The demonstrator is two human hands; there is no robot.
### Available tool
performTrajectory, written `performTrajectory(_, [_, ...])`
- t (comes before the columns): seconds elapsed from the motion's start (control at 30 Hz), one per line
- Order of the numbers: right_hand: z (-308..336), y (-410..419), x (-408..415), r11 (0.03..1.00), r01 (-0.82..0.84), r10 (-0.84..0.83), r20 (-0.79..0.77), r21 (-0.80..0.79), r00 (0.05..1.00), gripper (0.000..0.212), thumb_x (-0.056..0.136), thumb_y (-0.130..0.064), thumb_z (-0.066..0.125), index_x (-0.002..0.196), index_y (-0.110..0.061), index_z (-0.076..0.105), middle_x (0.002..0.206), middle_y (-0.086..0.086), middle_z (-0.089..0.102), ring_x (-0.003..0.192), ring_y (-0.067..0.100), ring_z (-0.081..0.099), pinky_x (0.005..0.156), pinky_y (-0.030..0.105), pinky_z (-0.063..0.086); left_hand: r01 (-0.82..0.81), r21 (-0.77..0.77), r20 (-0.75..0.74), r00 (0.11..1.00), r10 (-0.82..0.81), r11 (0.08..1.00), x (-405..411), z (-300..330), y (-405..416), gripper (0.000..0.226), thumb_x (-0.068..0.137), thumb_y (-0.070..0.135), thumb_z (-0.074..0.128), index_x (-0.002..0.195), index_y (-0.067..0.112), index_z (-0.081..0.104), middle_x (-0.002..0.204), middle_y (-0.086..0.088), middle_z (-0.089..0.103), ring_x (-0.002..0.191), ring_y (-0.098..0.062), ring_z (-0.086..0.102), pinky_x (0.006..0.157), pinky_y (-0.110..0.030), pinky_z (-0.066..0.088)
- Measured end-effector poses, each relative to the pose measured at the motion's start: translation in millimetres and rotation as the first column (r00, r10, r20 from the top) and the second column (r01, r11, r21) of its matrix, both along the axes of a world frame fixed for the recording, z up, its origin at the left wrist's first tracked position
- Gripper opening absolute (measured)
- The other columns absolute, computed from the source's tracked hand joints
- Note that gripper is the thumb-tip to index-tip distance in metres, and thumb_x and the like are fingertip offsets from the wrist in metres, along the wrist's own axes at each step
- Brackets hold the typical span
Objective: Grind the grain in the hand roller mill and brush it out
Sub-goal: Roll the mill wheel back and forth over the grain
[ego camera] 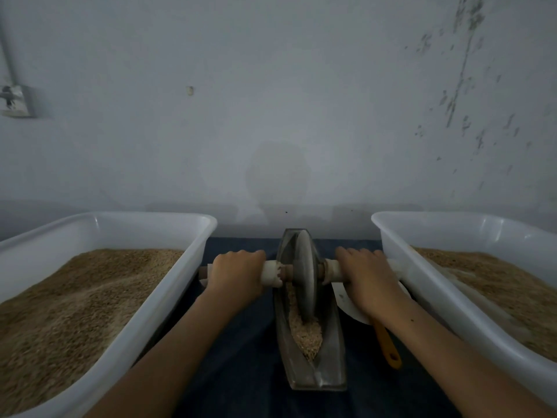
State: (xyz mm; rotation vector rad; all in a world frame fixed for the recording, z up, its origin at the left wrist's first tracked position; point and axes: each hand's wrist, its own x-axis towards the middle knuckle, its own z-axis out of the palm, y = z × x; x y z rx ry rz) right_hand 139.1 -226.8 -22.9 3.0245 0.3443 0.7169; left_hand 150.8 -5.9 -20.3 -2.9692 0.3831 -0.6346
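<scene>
The hand roller mill is a grey boat-shaped metal trough point(331, 357) lying lengthwise on a dark cloth. A grey disc wheel point(305, 273) stands upright in its groove, towards the far half. An axle with white-wrapped handles runs through the wheel. My left hand point(236, 274) grips the left handle and my right hand point(369, 279) grips the right one. Pale crushed grain point(306, 333) lies in the groove in front of the wheel. A brush with an orange handle point(388, 345) lies right of the trough, partly under my right forearm.
Two white plastic tubs of brown grain flank the mill: the left tub point(168, 300) and the right tub point(422, 285). A white dish point(349, 306) sits under my right wrist. A grey wall stands close behind. A dark blue cloth point(241, 372) covers the table.
</scene>
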Motion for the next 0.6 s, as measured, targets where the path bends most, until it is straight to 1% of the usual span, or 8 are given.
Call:
performTrajectory(0.1, [-3, -1, 2, 1.000, 0.001, 0.000, 0.017, -0.016, 1.000, 0.024, 0.086, -0.007, 0.052, 0.094, -0.024, 0.037, 0.106, -0.004, 0.056, 0.100, 0.020, 0.050, 0.082, 0.032, 0.030, -0.007, -0.012, 0.052, 0.999, 0.007, 1.000, 1, -3, 0, 0.023, 0.088, 0.036, 0.056, 0.105, 0.022, 0.049, 0.098, 0.002, 0.063, 0.090, -0.018, 0.061, 0.068, -0.028, 0.036])
performTrajectory(0.17, [-1, -1, 2, 1.000, -0.008, 0.007, -0.003, -0.023, 1.000, 0.027, 0.085, -0.007, 0.053, 0.091, -0.025, 0.033, 0.104, -0.003, 0.057, 0.099, 0.021, 0.051, 0.080, 0.032, 0.029, 0.004, -0.005, 0.038, 0.999, -0.004, 1.000, 1, -2, 1, 0.023, 0.087, 0.036, 0.056, 0.105, 0.022, 0.051, 0.099, 0.002, 0.063, 0.089, -0.018, 0.061, 0.068, -0.028, 0.036])
performTrajectory(0.27, [7, -2, -2, 0.999, -0.014, 0.011, -0.077, -0.036, 0.997, 0.025, 0.085, -0.009, 0.053, 0.089, -0.025, 0.034, 0.101, -0.001, 0.059, 0.097, 0.021, 0.054, 0.076, 0.031, 0.027, 0.024, 0.029, -0.056, 0.998, -0.022, 0.999, 2, 2, 4, 0.026, 0.086, 0.035, 0.059, 0.107, 0.022, 0.054, 0.100, 0.002, 0.063, 0.091, -0.017, 0.060, 0.071, -0.027, 0.038])
performTrajectory(0.37, [17, -3, -8, 0.998, -0.030, 0.016, -0.229, -0.057, 0.973, 0.016, 0.086, -0.012, 0.053, 0.090, -0.023, 0.042, 0.101, 0.002, 0.060, 0.094, 0.021, 0.057, 0.072, 0.028, 0.033, 0.036, 0.065, -0.208, 0.978, -0.022, 0.997, 2, 9, 5, 0.029, 0.083, 0.034, 0.062, 0.109, 0.021, 0.058, 0.100, 0.001, 0.064, 0.090, -0.017, 0.060, 0.072, -0.027, 0.041])
performTrajectory(0.43, [22, -2, -11, 0.997, -0.032, 0.011, -0.287, -0.068, 0.958, 0.011, 0.086, -0.013, 0.053, 0.092, -0.021, 0.048, 0.102, 0.003, 0.060, 0.094, 0.020, 0.058, 0.070, 0.028, 0.036, 0.040, 0.069, -0.271, 0.962, -0.020, 0.997, 2, 11, 5, 0.029, 0.081, 0.033, 0.062, 0.107, 0.021, 0.059, 0.097, 0.001, 0.064, 0.087, -0.016, 0.060, 0.072, -0.028, 0.042])
performTrajectory(0.5, [24, -2, -12, 0.998, -0.032, 0.013, -0.297, -0.060, 0.955, 0.010, 0.087, -0.013, 0.053, 0.088, -0.021, 0.047, 0.101, 0.003, 0.060, 0.093, 0.020, 0.059, 0.070, 0.027, 0.037, 0.037, 0.062, -0.278, 0.961, -0.018, 0.997, 1, 11, 5, 0.028, 0.081, 0.033, 0.062, 0.106, 0.020, 0.059, 0.096, 0.001, 0.064, 0.084, -0.016, 0.058, 0.072, -0.028, 0.042])
performTrajectory(0.57, [20, -1, -10, 0.999, -0.024, 0.012, -0.268, -0.043, 0.963, 0.017, 0.088, -0.011, 0.051, 0.082, -0.023, 0.041, 0.100, 0.002, 0.059, 0.093, 0.020, 0.057, 0.072, 0.027, 0.034, 0.028, 0.052, -0.239, 0.971, -0.014, 0.998, 1, 9, 5, 0.027, 0.083, 0.033, 0.062, 0.107, 0.021, 0.058, 0.098, 0.001, 0.064, 0.087, -0.016, 0.059, 0.073, -0.028, 0.043])
performTrajectory(0.6, [17, -1, -8, 0.999, -0.020, 0.012, -0.233, -0.031, 0.972, 0.019, 0.088, -0.010, 0.050, 0.084, -0.024, 0.039, 0.101, 0.001, 0.059, 0.094, 0.020, 0.057, 0.074, 0.028, 0.032, 0.021, 0.046, -0.207, 0.978, -0.011, 0.999, 1, 8, 4, 0.027, 0.083, 0.033, 0.061, 0.107, 0.022, 0.057, 0.099, 0.001, 0.064, 0.089, -0.016, 0.060, 0.074, -0.028, 0.043])
